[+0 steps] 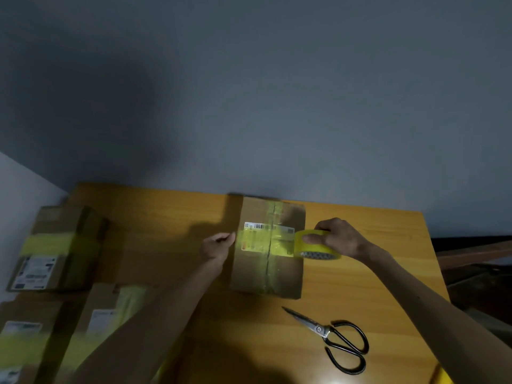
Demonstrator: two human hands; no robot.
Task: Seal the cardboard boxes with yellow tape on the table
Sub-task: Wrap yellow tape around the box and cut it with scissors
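Cardboard box [285,275] is lying flat at the middle of the table [374,286], flaps closed, label up. Yellow tape [263,241] is stretching crosswise over its top, across the label, from the left edge to the right edge.

Hands: my left hand [217,246] is pinching the free end of the strip between thumb and fingertips, just at the box's left edge. My right hand [338,236] is gripping the tape roll [315,246], fingers curled over its rim, thumb on the outer face, at the box's right edge. The strip is joined to the roll, uncut.

Progress: a paler yellow band seems to be running lengthwise along the centre seam, so I am judging the seam closed and this cross band the second pass. I cannot tell whether the strip is pressed down yet or only held above the cardboard.

Left to do here, by my reckoning: smooth the strip, fold its ends over the sides, cut it. Scissors [332,336] are lying closed on the table, near the box's front corner, untouched.

Three other boxes are sitting at the table's left: far-left box [55,245] and two nearer boxes [108,311] [25,336]. All are blurred; each is showing a yellow band, so I am taking them as done.
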